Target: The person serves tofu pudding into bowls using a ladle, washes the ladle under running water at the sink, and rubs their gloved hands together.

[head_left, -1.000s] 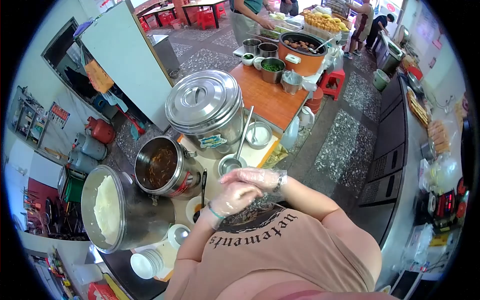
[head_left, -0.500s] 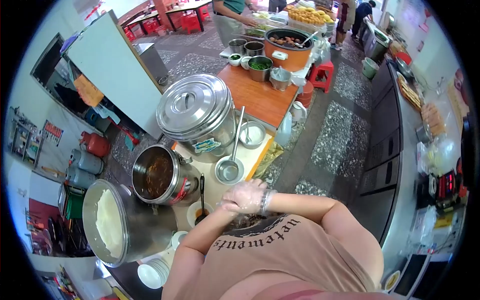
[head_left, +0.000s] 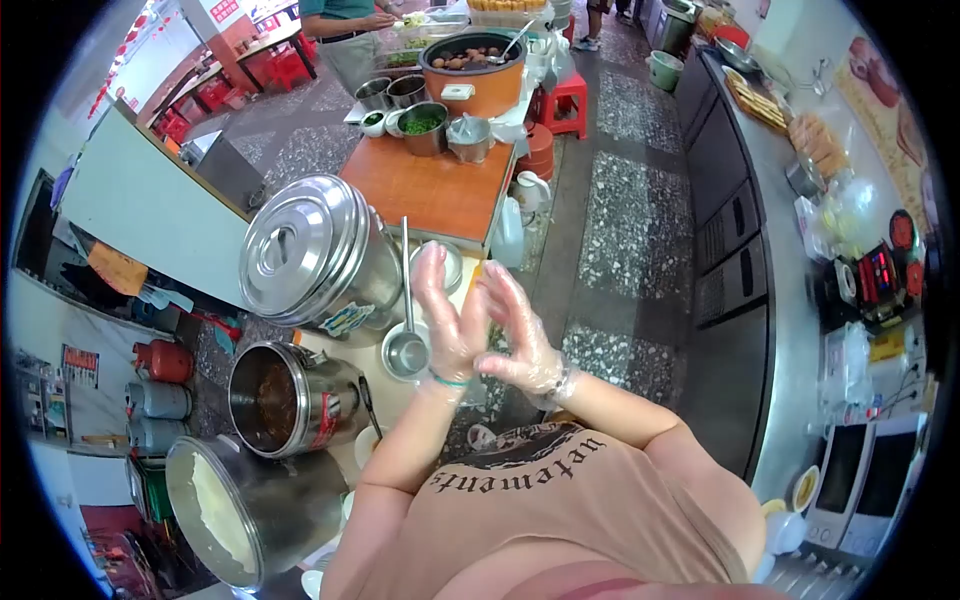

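Both my hands wear clear plastic gloves and are raised in front of my chest, close together with fingers extended. My left hand (head_left: 448,325) points upward and holds nothing. Beside it, my right hand (head_left: 522,340) is also free, its thumb near the left wrist. Just left of the hands, a long-handled ladle (head_left: 407,350) rests in a white bowl. Partly hidden behind my left fingers is a steel bowl (head_left: 450,268).
A lidded steel pot (head_left: 300,245), an open pot of brown sauce (head_left: 275,400) and a large pot with white contents (head_left: 220,510) line the left. Ahead is an orange cooker (head_left: 475,85) holding eggs. A steel counter (head_left: 790,330) runs along the right. Another person (head_left: 345,30) stands at the far table.
My hands, clasped low at the chest before, have risen and parted, with fingers now spread upward. The view has swung, so the pots and tables appear farther left.
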`<state>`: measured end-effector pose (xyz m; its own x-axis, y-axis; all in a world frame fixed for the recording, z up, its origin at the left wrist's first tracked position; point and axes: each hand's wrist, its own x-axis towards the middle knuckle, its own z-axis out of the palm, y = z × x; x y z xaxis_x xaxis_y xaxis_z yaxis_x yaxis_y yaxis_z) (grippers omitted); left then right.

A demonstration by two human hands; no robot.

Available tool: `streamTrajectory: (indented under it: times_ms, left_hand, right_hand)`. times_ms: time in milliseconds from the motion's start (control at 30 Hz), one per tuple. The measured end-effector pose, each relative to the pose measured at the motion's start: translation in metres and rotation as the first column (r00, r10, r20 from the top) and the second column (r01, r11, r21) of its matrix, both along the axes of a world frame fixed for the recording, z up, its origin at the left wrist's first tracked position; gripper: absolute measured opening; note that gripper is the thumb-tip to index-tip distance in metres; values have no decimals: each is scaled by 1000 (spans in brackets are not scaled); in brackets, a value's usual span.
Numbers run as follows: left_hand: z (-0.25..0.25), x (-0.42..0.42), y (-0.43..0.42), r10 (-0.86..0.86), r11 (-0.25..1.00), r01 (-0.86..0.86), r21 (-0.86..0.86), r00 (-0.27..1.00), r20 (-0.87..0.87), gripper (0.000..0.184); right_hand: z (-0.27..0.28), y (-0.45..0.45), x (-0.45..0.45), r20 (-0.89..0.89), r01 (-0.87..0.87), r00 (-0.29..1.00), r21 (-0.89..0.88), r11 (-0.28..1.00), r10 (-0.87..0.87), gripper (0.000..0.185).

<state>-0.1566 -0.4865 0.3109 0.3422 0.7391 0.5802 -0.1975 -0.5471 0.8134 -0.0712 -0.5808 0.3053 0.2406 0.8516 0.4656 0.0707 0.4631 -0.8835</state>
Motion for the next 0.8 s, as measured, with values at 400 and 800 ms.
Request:
streamTrajectory:
  times_ms: [400,800]
  left_hand:
    - [55,169,-46,-108,994,95,63,962,249,57]
    - [64,178,6,-100,838,386,-384,802,589,45]
  right_hand:
    - [-1,-43,125,-499,-480,786,-120,869,365,91]
    - [0,11,166,-108,-493,869,-283,823,483,13]
